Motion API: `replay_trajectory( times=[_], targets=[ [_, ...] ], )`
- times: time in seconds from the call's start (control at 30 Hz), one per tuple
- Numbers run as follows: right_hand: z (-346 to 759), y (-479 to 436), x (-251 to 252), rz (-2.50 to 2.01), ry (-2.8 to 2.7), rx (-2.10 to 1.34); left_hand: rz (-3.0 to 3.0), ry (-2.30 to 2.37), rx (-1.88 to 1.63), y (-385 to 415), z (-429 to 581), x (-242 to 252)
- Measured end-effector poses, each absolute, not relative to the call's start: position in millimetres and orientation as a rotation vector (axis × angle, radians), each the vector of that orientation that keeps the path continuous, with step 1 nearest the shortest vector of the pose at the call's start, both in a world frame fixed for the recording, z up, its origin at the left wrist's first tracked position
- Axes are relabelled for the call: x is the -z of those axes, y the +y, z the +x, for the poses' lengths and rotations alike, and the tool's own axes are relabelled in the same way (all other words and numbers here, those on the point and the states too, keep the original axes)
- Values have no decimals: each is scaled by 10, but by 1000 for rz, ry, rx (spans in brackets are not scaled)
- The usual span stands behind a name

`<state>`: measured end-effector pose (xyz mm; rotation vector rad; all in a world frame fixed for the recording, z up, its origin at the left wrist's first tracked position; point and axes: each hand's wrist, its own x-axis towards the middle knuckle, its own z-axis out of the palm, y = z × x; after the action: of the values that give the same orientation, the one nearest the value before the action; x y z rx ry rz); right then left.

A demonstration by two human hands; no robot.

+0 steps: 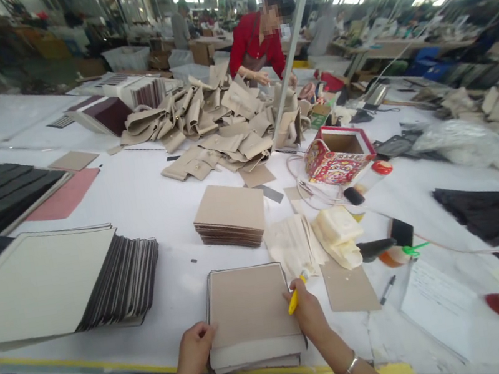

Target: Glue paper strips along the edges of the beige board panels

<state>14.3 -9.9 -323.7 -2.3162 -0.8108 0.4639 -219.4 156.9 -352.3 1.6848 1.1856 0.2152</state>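
A beige panel [251,303] lies on a low stack of pale, dark-edged sheets [257,354] at the table's front edge. At the panel's left edge, my left hand [195,352] is closed, thumb and fingers pinched on its side. My right hand [309,311] grips a yellow-handled brush [294,298], its bristle end pointing away from me. That hand also rests against the panel's right edge. Just behind stands a stack of matching beige panels [229,209]. Cream cloths [292,246] lie beyond the brush, and a single beige sheet [349,285] is to the right.
At left is a large fanned stack of pale sheets [37,284]. A heap of beige pieces [220,122] covers the back, near a person in red [250,44] and a pole [294,47]. Rightward are a red patterned box [337,157], a glue bottle [395,255], a pen [388,290] and paper [439,305].
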Motion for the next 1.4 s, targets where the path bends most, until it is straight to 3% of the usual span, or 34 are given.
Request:
replay_trajectory(
  times=[0.87, 1.03, 1.13, 1.23, 1.4],
  targets=[
    [201, 62, 3119, -2811, -1139, -596, 1928, 1217, 3, 1761, -2179, 3348],
    [334, -27, 3021, -2871, -1202, -167, 2387, 1300, 287, 1921, -2168, 3022],
    [241, 76, 3063, -2582, -1333, 182, 2720, 1141, -83, 1834, -1965, 2944],
    [32, 327, 3254, -2189, -1524, 289, 2865, 808, -399, 1662, -1646, 3112],
    [-94, 520, 3629, -2141, -1549, 294, 2957, 564, -277, 1569, -1388, 3539]
  ],
)
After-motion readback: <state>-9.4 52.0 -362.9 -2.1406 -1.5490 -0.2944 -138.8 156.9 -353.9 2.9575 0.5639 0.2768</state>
